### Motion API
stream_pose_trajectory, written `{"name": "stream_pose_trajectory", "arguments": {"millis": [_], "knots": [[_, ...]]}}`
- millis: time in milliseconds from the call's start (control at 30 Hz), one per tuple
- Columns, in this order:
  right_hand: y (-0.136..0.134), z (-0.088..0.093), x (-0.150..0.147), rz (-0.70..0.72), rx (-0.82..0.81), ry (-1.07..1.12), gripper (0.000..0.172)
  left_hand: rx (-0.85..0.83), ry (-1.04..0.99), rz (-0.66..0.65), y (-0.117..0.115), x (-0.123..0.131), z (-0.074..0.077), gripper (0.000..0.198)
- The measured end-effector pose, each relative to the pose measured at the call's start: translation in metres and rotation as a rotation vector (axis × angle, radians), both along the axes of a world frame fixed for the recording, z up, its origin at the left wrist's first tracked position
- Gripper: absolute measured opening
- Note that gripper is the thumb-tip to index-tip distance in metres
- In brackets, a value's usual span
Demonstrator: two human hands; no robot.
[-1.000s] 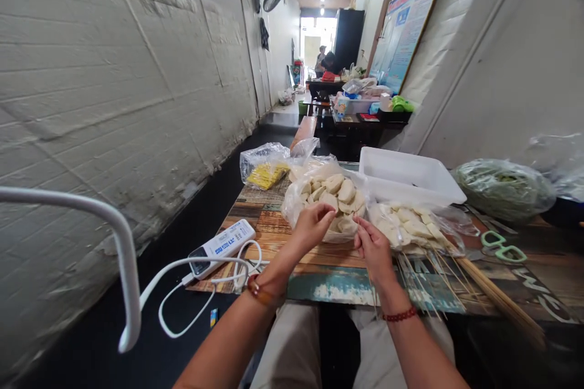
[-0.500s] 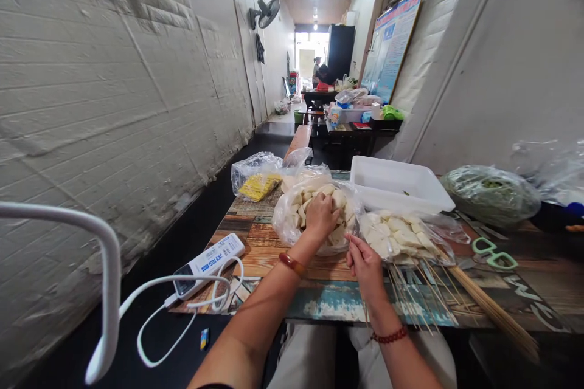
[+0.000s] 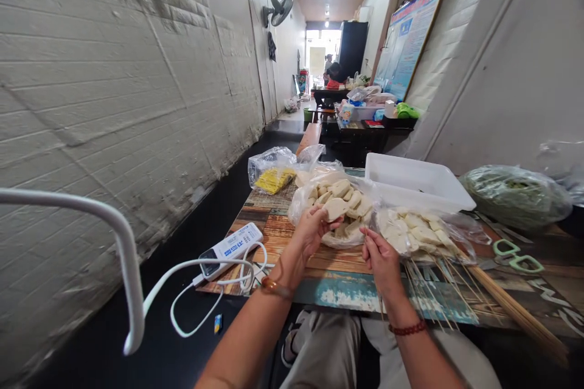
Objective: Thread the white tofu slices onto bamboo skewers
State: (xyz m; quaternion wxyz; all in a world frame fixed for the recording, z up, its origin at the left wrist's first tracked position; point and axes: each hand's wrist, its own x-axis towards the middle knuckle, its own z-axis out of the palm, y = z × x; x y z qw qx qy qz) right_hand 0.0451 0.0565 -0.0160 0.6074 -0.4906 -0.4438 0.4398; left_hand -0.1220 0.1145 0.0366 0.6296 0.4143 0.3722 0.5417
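Observation:
A pale flat piece (image 3: 335, 209) is held in my left hand (image 3: 312, 231), between thumb and fingers, over an open clear bag of similar pale pieces (image 3: 354, 199). My right hand (image 3: 381, 258) pinches a thin wooden skewer (image 3: 381, 307), its tip near the bag's right edge and its lower end down past the table edge. Beside that hand, on the right, lies a second clear bag with skewered pale pieces (image 3: 413, 232), their sticks pointing toward me. A bundle of bare skewers (image 3: 520, 307) rests at the right front.
A white plastic tub (image 3: 417, 185) stands behind the bags. Farther right are green-handled scissors (image 3: 524, 262) and a bag of greens (image 3: 515, 191). On the left lie a yellow packet (image 3: 274, 181) and a white power bank (image 3: 232, 249) with its cable. People are far back.
My left hand has come up out of the pile and back toward me, now with a pale piece in it. The view has shifted slightly left, while my right hand keeps its pinch.

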Motion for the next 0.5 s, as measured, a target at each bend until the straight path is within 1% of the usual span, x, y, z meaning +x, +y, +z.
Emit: {"name": "stream_pose_trajectory", "arguments": {"millis": [100,200,267,333,400,500], "knots": [[-0.022,0.015,-0.007,0.023,-0.014,-0.022,0.046,-0.064,-0.12,-0.057,-0.022,-0.008,0.005,0.026],[-0.055,0.034,-0.013,0.071,-0.036,-0.056,0.048,-0.107,-0.262,-0.129,-0.043,-0.01,0.01,0.03],[-0.079,0.043,-0.017,0.084,-0.044,-0.072,0.048,-0.114,-0.344,-0.184,-0.056,-0.008,0.014,0.037],[-0.102,0.048,-0.02,0.081,-0.051,-0.093,0.046,-0.105,-0.376,-0.217,-0.07,-0.006,0.017,0.043],[-0.121,0.048,-0.024,0.072,-0.056,-0.114,0.042,-0.114,-0.385,-0.221,-0.084,-0.004,0.019,0.045],[-0.139,0.046,-0.032,0.071,-0.059,-0.135,0.038,-0.148,-0.373,-0.2,-0.1,-0.006,0.02,0.047]]}}
